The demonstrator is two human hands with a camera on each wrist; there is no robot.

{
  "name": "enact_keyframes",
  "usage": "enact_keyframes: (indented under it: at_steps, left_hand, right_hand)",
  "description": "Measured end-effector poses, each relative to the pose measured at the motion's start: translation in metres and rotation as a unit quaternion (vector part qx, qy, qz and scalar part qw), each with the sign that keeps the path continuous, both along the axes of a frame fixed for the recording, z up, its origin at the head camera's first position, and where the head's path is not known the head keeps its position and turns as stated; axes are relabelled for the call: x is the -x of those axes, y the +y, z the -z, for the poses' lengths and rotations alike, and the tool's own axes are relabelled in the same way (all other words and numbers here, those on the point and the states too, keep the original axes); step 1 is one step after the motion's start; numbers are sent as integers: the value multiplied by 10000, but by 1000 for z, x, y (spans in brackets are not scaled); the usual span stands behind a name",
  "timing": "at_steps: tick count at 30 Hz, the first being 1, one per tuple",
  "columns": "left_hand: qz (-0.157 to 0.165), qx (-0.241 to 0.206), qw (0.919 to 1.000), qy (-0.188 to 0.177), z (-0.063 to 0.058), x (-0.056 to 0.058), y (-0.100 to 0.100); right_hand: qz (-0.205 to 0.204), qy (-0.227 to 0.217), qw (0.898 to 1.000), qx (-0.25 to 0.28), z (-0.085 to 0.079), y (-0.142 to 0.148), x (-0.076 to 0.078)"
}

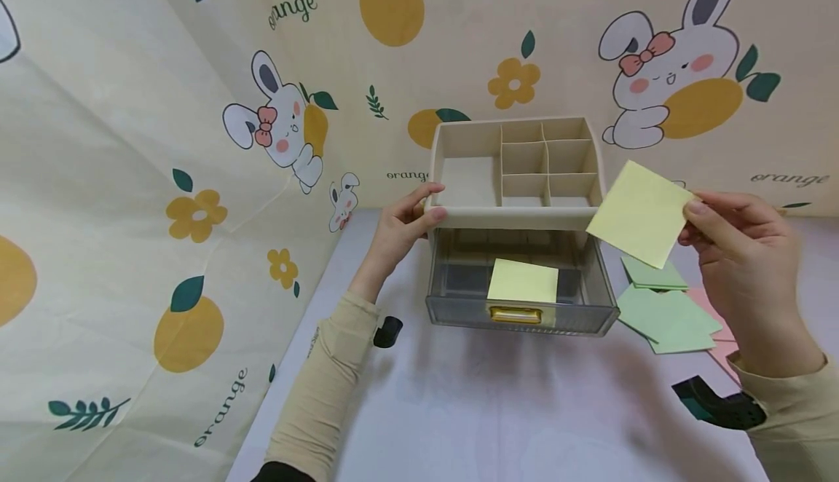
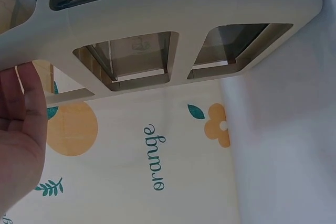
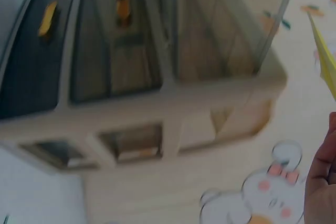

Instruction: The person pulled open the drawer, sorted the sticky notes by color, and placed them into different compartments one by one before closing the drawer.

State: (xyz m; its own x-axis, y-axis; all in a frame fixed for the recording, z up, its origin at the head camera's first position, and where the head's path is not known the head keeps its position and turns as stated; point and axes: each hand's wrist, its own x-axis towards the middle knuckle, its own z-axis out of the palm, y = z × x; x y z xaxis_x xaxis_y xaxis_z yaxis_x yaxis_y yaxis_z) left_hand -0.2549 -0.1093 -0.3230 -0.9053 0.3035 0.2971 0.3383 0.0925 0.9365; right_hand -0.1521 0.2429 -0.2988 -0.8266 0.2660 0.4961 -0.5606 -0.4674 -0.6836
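Observation:
A cream desk organizer (image 1: 518, 218) with a compartmented top stands on the table, its top clear drawer (image 1: 459, 312) pulled out. Inside that drawer a yellow sticky note (image 1: 522, 280) leans near the gold handle. My left hand (image 1: 401, 223) grips the organizer's upper left edge, thumb in front; in the left wrist view the hand (image 2: 23, 124) is beside the frame. Between thumb and fingers, my right hand (image 1: 747, 271) pinches another yellow sticky note (image 1: 642, 212), raised in front of the organizer's right side. The right wrist view shows this note only edge-on.
Green paper squares (image 1: 668, 318) lie overlapping on the table right of the drawer, with pink ones (image 1: 721, 333) partly under them. Lower drawers (image 3: 39, 51) of the organizer are closed. A patterned cloth (image 1: 459, 45) hangs behind and to the left.

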Motion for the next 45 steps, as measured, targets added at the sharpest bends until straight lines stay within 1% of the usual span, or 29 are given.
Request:
enact_keyframes:
  at_steps: [5, 8, 12, 16, 17, 18, 19, 20, 21, 23, 24, 25, 28, 30, 33, 34, 36, 37, 38, 43, 45]
  left_hand:
    - [-44, 19, 10000, -48, 0, 1, 0]
    - [-77, 70, 9999, -43, 0, 1, 0]
    - [-87, 84, 9999, -5, -1, 1, 0]
    - [-66, 27, 10000, 29, 0, 1, 0]
    - [-63, 26, 10000, 46, 1, 1, 0]
    - [-59, 18, 10000, 57, 1, 1, 0]
    - [-56, 11, 10000, 65, 2, 1, 0]
    - [-64, 20, 10000, 66, 2, 1, 0]
    - [-75, 37, 9999, 64, 3, 2, 0]
    - [-91, 71, 9999, 70, 3, 2, 1]
    - [-96, 80, 9999, 60, 3, 2, 1]
    - [-100, 89, 9999, 49, 3, 3, 1]
    - [-94, 75, 9999, 36, 3, 3, 0]
    - [-83, 57, 9999, 19, 3, 2, 0]
    - [-55, 25, 10000, 2, 2, 2, 0]
    - [-50, 14, 10000, -5, 2, 1, 0]
    - [-71, 11, 10000, -17, 1, 1, 0]
    - [-78, 2, 10000, -25, 1, 0, 0]
    - [-90, 4, 10000, -30, 0, 0, 1]
    - [-144, 86, 9998, -63, -1, -1, 1]
    - [-146, 91, 9998, -57, -1, -1, 1]
  right_hand:
    - [-341, 146, 9984, -436, -13, -21, 2]
    - [-259, 45, 9941, -1053, -18, -33, 3]
    - [-282, -8, 9821, -1865, -22, -47, 4]
    - [-381, -136, 9677, -2489, -24, -58, 4]
    - [-327, -220, 9620, -2702, -24, -60, 4]
    - [-200, -362, 9532, -2995, -24, -63, 3]
    - [-56, -510, 9423, -3307, -25, -65, 3]
    - [76, -663, 9295, -3627, -25, -68, 2]
    - [199, -762, 9146, -3967, -26, -70, 1]
    - [370, -880, 8851, -4554, -27, -74, 0]
    - [383, -951, 8747, -4738, -28, -76, -1]
    - [323, -959, 8697, -4831, -28, -79, -1]
    - [105, -751, 8573, -5092, -26, -83, 2]
    - [4, -641, 8454, -5302, -24, -86, 3]
    - [72, -438, 8117, -5824, -23, -89, 4]
    - [95, -417, 8019, -5959, -23, -90, 5]
    - [132, -381, 7859, -6170, -23, -92, 6]
    - [171, -366, 7796, -6250, -23, -93, 6]
    - [186, -356, 7757, -6298, -24, -93, 7]
    - [456, -130, 7641, -6433, -24, -94, 7]
    - [673, -2, 7564, -6506, -24, -93, 7]
